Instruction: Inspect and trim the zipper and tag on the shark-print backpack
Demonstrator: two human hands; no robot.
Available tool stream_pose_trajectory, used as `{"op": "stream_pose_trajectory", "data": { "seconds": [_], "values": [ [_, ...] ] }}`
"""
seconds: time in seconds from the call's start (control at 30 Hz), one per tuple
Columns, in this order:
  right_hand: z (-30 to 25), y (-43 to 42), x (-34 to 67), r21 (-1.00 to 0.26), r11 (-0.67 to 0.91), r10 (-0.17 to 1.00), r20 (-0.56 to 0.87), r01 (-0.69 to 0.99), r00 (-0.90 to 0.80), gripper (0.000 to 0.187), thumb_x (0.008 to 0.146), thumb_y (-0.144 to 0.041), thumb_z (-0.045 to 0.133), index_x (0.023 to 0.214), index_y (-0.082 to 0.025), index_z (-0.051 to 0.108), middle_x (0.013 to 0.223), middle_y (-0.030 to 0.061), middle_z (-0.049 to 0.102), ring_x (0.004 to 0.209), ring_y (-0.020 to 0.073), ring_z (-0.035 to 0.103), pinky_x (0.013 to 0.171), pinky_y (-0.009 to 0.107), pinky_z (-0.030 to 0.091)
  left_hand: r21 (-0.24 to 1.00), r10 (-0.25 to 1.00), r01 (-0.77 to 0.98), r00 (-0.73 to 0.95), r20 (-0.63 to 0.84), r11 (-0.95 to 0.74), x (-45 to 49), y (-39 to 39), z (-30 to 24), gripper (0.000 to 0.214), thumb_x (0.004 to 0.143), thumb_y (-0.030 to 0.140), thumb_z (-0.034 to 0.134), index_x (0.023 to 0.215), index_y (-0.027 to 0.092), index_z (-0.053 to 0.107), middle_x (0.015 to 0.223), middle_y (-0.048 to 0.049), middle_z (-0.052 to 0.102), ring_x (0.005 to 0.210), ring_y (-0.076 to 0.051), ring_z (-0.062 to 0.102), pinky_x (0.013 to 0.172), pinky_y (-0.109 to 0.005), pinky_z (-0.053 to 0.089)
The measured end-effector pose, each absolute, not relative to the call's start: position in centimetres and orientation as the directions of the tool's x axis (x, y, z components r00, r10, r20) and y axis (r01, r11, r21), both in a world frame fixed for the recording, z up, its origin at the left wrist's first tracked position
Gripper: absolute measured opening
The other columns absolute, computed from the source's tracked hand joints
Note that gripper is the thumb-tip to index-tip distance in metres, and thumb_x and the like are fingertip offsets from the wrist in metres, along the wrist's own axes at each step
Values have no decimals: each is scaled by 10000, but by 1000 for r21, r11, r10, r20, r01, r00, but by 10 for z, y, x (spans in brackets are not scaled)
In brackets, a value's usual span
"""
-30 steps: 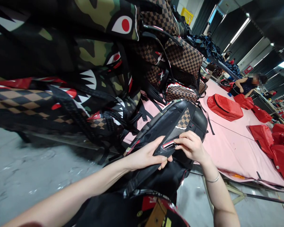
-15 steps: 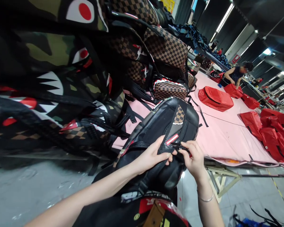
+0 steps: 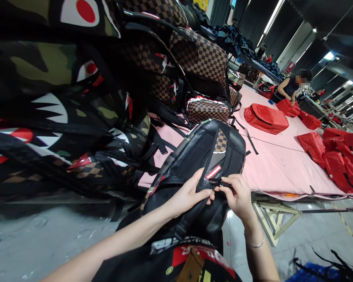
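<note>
A black backpack [image 3: 188, 156] stands tilted in front of me, its back panel and straps facing up. My left hand [image 3: 192, 192] is closed on the shoulder strap [image 3: 217, 158], which carries a brown checkered patch and a red label [image 3: 213, 172]. Just right of it, my right hand [image 3: 237, 192] pinches a small dark pointed tool [image 3: 216, 181] that looks like thread snips. Its tip lies against the strap just below the label. My fingers hide most of the tool, and the left fingertips are partly behind the strap.
Camouflage bags [image 3: 47, 74] with shark-mouth prints are piled at the left, and checkered bags [image 3: 200, 55] behind. Red bags [image 3: 266, 118] lie on the pink-covered table [image 3: 270, 164]. A person [image 3: 292, 86] works at its far side. Blue material with black straps [image 3: 314, 272] lies on the floor.
My right hand has shifted slightly left along the strap with the dark tool. My left hand keeps its hold on the strap. The view has turned a little.
</note>
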State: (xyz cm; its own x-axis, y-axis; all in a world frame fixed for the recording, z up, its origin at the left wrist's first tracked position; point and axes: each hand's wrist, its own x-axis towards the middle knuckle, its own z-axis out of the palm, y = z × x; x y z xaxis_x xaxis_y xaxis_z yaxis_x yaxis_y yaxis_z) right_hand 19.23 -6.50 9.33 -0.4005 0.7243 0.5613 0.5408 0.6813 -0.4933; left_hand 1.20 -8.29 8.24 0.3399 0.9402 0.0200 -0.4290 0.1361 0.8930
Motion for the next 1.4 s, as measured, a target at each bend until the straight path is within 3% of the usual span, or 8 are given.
{"op": "stream_pose_trajectory", "data": {
  "seconds": [0.23,0.33,0.43,0.6,0.83,1.03,1.23,1.4],
  "values": [
    [94,-59,201,-765,418,904,297,490,-308,221,760,-226,629,980,-207,618,908,39,592,834,166,571,686,271,467,889,929,-432,369,19,153,9,-82,83,531,785,282,630,1202,153,328,906,-61,606,659,-119,553,581,-245,479],
    [90,-52,197,-874,284,958,248,394,-141,320,671,-228,683,986,-206,628,925,29,605,830,164,580,715,272,479,902,927,-407,374,19,146,10,-81,82,531,790,283,624,1206,150,321,920,-74,615,662,-124,553,575,-249,477],
    [86,-44,184,-938,213,976,215,273,-23,244,678,-231,659,918,-190,649,799,5,632,706,139,580,673,260,480,911,934,-389,358,14,135,13,-80,79,552,786,294,630,1220,158,317,901,-67,620,657,-127,554,570,-253,478],
    [82,-38,164,-923,239,970,243,301,-24,134,681,-183,616,811,-182,647,760,0,652,654,130,578,616,239,469,922,943,-360,331,-20,146,11,-81,76,599,757,317,661,1224,170,315,906,-59,626,654,-126,557,576,-254,481],
    [75,-44,156,-825,298,931,361,480,43,185,672,-89,502,758,-187,634,755,9,626,695,133,592,620,227,468,956,953,-249,292,-77,154,8,-80,74,604,752,364,658,1223,179,328,927,-51,620,670,-147,571,608,-280,498],
    [73,-45,157,-703,372,917,378,606,-125,235,673,-49,443,792,-195,584,788,7,609,748,141,581,674,235,460,976,950,-171,302,-79,136,5,-75,66,611,737,400,661,1216,186,347,877,-22,605,671,-154,570,626,-280,510],
    [72,-60,151,-735,370,928,319,569,-190,299,623,-32,442,834,-205,564,813,-8,601,717,129,572,649,219,452,992,969,-105,244,-48,75,1,-73,62,539,752,379,643,1192,197,391,905,-7,568,689,-143,558,708,-282,509],
    [68,-59,155,-811,365,919,392,457,-39,155,787,-131,444,763,-182,589,734,4,597,701,131,563,647,226,429,977,951,-173,303,-65,122,4,-74,70,532,755,362,650,1176,182,378,856,-13,591,689,-147,562,630,-263,498]
  ]
}}
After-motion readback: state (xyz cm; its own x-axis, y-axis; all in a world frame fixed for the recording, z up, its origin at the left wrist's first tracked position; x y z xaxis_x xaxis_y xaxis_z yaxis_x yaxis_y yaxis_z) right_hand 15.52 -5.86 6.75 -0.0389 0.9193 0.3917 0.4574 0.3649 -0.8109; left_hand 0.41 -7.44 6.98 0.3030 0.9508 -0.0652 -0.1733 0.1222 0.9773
